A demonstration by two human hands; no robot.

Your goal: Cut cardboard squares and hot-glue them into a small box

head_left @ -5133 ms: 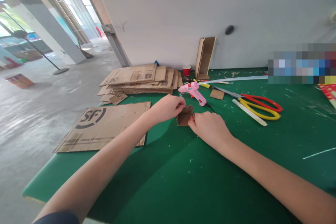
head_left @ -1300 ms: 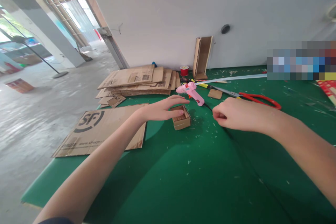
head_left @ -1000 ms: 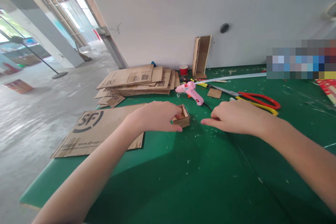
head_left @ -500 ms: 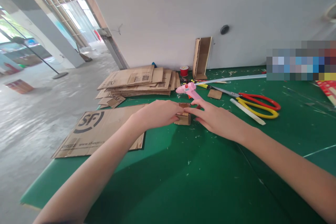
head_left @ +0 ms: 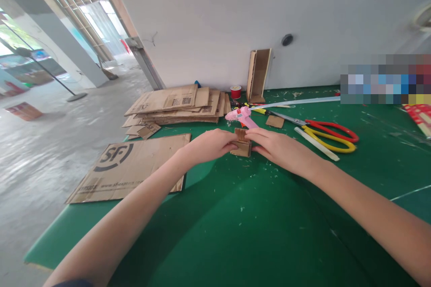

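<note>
A small folded cardboard piece (head_left: 241, 148), box-like with an upright back wall, stands on the green table (head_left: 249, 233) between my hands. My left hand (head_left: 215, 144) grips its left side, thumb low and fingers above. From the right, my right hand (head_left: 269, 143) presses its fingers and thumb against the other side. Just behind lies a pink hot glue gun (head_left: 241, 116) with a long clear glue stick in its rear. To the left is a flat cardboard sheet (head_left: 134, 166) printed with SF.
Cardboard sheets (head_left: 171, 103) are stacked at the back left. A tall cardboard box (head_left: 259, 76) leans by the wall, near a red spool (head_left: 235, 92). Scissors (head_left: 332, 136) with red and yellow handles lie right of a cardboard square (head_left: 275, 121), beside a white strip (head_left: 316, 143).
The cardboard piece has shifted slightly right and more of its back wall shows. My right hand's fingers have come together and closed on its right side.
</note>
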